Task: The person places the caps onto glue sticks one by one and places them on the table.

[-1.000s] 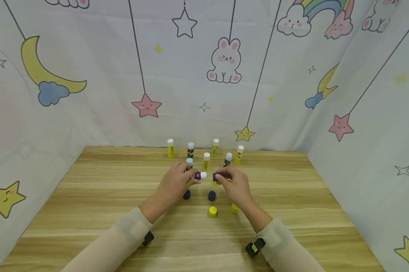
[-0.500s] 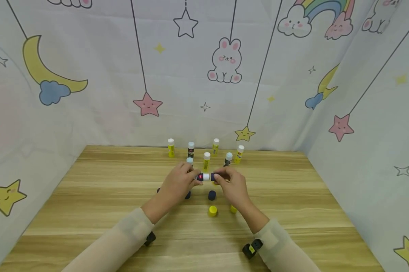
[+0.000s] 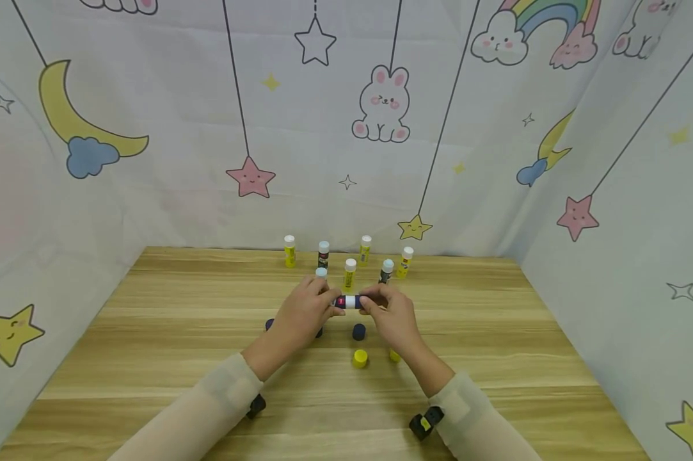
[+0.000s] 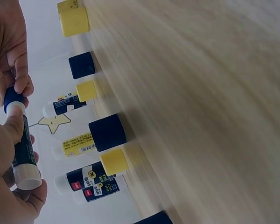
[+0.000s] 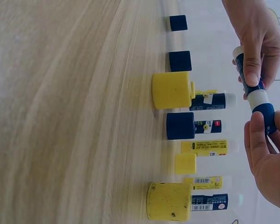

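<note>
My left hand point(image 3: 297, 315) grips a glue stick point(image 3: 348, 301) with a navy label, held sideways above the table. In the left wrist view the thumb lies along its barrel. My right hand point(image 3: 393, 318) pinches a navy cap point(image 5: 265, 117) between thumb and fingers. That cap sits against the white end of the glue stick, in line with it; how far over it reaches cannot be told. Below the hands stand loose caps, among them a navy cap point(image 3: 359, 331) and a yellow cap point(image 3: 360, 358). Another yellow cap point(image 3: 395, 356) is partly hidden by the right hand.
Several upright glue sticks stand behind the hands, including a yellow one point(image 3: 350, 275) and a dark one point(image 3: 386, 271). A wooden table point(image 3: 167, 358) bears everything. Patterned white cloth point(image 3: 179, 160) hangs at its back and sides.
The gap between the navy cap and the glue stick's white end has closed. Both hands have come slightly closer together, the left moving right. The standing glue sticks and loose caps have stayed put.
</note>
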{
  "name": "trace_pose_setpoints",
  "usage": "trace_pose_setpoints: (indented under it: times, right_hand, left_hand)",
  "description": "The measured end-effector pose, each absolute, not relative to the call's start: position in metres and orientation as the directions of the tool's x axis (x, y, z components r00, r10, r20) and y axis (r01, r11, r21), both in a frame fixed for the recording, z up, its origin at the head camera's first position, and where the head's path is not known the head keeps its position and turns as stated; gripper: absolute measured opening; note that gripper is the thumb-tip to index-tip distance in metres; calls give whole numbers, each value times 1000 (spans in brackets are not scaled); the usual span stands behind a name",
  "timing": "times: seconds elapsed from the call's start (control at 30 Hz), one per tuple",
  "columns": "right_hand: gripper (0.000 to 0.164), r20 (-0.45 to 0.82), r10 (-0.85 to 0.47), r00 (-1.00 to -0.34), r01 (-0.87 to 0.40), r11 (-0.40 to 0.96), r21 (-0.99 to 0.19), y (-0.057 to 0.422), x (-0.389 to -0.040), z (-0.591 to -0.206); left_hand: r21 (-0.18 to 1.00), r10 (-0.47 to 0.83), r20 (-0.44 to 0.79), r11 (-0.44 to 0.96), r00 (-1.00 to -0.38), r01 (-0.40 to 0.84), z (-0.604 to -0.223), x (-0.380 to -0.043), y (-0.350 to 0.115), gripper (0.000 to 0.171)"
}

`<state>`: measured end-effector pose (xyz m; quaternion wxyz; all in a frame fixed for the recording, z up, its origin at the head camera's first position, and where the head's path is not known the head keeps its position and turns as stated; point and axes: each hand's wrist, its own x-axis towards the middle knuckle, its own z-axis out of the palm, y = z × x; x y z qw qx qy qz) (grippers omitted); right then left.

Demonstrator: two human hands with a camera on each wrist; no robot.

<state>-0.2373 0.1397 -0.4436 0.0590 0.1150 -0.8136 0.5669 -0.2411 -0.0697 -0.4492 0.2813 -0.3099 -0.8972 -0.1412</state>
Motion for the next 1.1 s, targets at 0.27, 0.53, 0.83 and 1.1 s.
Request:
trace_pose_setpoints:
  times: [0.27, 0.53, 0.83, 1.1]
  right_hand:
    - [10, 211, -103, -972, -234, 342, -910, 136, -241, -442]
    - [11, 210, -89, -974, -228, 337, -914, 132, -248, -443]
    - [13, 205, -86, -975, -222, 339, -914, 133, -248, -447]
    - [12, 198, -85, -976, -215, 337, -917, 135, -245, -447]
  left_hand:
    - [92, 485, 573, 763, -661, 640, -445, -246, -72, 33]
    - [72, 507, 563, 756, -652, 650, -447, -258, -77, 35]
    - [62, 502, 589, 753, -633, 655, -453, -260, -76, 34]
    - [66, 489, 590, 764, -643, 642, -454, -255, -74, 32]
